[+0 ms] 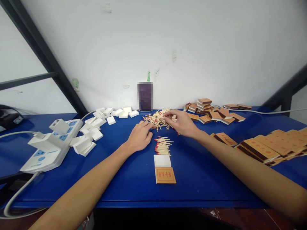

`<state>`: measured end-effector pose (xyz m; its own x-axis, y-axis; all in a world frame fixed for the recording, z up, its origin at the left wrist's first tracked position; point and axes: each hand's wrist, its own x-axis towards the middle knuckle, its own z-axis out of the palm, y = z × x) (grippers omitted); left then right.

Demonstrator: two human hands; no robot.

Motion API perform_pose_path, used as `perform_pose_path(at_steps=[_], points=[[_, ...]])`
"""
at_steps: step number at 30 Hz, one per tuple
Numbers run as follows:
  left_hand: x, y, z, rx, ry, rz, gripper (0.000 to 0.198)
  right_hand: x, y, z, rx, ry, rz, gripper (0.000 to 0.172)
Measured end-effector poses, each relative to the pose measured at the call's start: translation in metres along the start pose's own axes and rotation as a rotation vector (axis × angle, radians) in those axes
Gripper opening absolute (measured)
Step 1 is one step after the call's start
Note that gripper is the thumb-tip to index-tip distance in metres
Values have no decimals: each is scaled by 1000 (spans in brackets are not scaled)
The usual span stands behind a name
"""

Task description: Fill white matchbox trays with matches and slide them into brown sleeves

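Observation:
A loose pile of red-tipped matches (157,118) lies on the blue table against the wall. My right hand (181,122) reaches over the pile's right side, thumb and index finger pinched together at the matches; what is between the tips is mostly hidden. My left hand (140,135) rests palm down at the pile's left edge, fingers extended and fingertips touching the nearest matches. Closer to me is a neat row of matches (163,147), heads to the left. Just below it sits a matchbox, its white tray (162,160) pulled partly out of the orange sleeve (165,175).
White empty trays (92,129) are scattered at the left, beside a power strip (51,150) with plugs and cables. Orange matchbox sleeves (216,113) lie heaped at the back right, with more stacked sleeves (263,147) nearer. A blurred-out upright device (145,96) leans on the wall.

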<state>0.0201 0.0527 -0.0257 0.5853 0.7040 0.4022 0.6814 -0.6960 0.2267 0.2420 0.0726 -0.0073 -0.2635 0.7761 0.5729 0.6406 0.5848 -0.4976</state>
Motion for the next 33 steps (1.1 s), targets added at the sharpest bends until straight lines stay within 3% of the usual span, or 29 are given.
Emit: perform_pose_path(at_steps=[5,9,14,18,21,25,33], points=[[-1,3,-1,3,12,16,29,-11,-8,-4,300,-40,179,23],[0,7,-1,-76,95,-3,22,-20,-16,4,539,-56,311,26],[2,11,1,-125,116,60,16,-24,-25,15,643,-78,340,27],[3,8,2,-104,109,21,20,-24,-23,11,554,-60,281,24],[4,4,4,-64,51,-3,23,-26,-16,3,296,-21,221,19],[5,1,6,-57,-47,21,23,-30,-8,-2,46,-70,119,13],[5,4,5,-134,-53,-13,19,-31,-10,3,62,-128,134,9]])
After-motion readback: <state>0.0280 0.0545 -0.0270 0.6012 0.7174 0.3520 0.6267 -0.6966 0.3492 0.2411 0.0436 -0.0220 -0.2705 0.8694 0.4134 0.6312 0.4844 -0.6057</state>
